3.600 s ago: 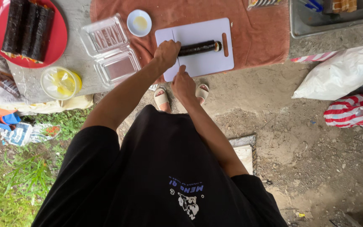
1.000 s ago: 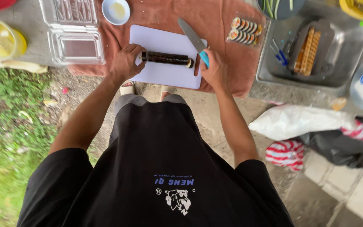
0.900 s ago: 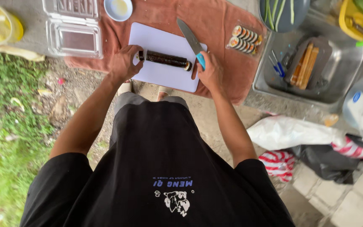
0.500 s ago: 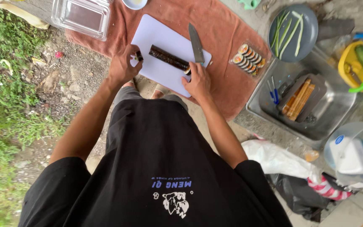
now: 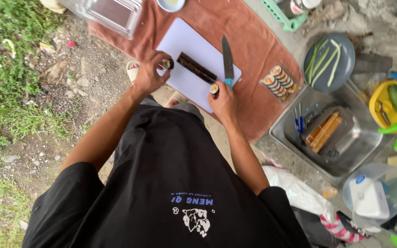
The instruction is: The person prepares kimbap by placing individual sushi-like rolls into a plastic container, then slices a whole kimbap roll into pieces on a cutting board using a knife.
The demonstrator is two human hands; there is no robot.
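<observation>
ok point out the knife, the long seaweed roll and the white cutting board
knife (image 5: 226,57), head view, middle of the dark blade
long seaweed roll (image 5: 196,68), head view, middle of its dark wrap
white cutting board (image 5: 184,43), head view, bare upper part of the board

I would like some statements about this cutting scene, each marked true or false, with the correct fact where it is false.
1. The seaweed roll lies on the white cutting board. True.
2. The left hand holds the knife. False: the knife lies on the board, its blue handle end at the right hand; the left hand holds a cut end piece.
3. Cut slices lie in a row on the brown cloth, right of the board. True.
4. The dark round plate holds whole rolls. False: it holds thin green strips.
5. The right hand touches a cut slice at the board's edge. True.
</observation>
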